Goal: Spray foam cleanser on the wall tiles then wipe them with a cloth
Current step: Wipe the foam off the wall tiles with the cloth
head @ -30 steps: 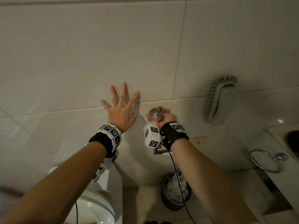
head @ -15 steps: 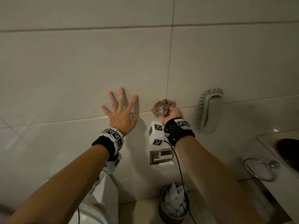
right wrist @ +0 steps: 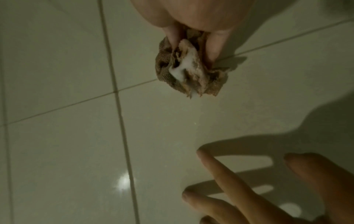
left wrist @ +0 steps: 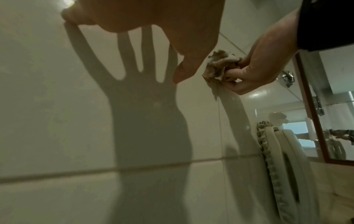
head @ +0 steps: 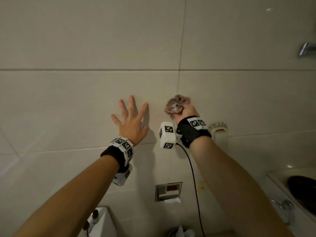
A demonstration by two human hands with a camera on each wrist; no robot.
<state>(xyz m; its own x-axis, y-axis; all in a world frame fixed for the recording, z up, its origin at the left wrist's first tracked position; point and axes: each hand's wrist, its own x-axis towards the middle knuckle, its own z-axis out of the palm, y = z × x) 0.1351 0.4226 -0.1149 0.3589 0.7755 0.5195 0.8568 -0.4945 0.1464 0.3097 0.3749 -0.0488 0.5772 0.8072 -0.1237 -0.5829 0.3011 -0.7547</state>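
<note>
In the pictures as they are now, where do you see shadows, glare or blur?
Head view: the spread left hand throws a short shadow on the pale glossy wall tiles. Left wrist view: a long, sharp hand shadow. Right wrist view: dim and soft, a bright glare spot on the tiles, and the crumpled brown cloth slightly blurred.

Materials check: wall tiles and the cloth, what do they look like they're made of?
Wall tiles: likely glazed ceramic, off-white, glossy; they carry light glints and crisp hand shadows, with thin grout lines between them.
Cloth: soft woven or terry-like fabric, brownish, matte; it crumples into folds in the right hand, with white foam caught in them.
</note>
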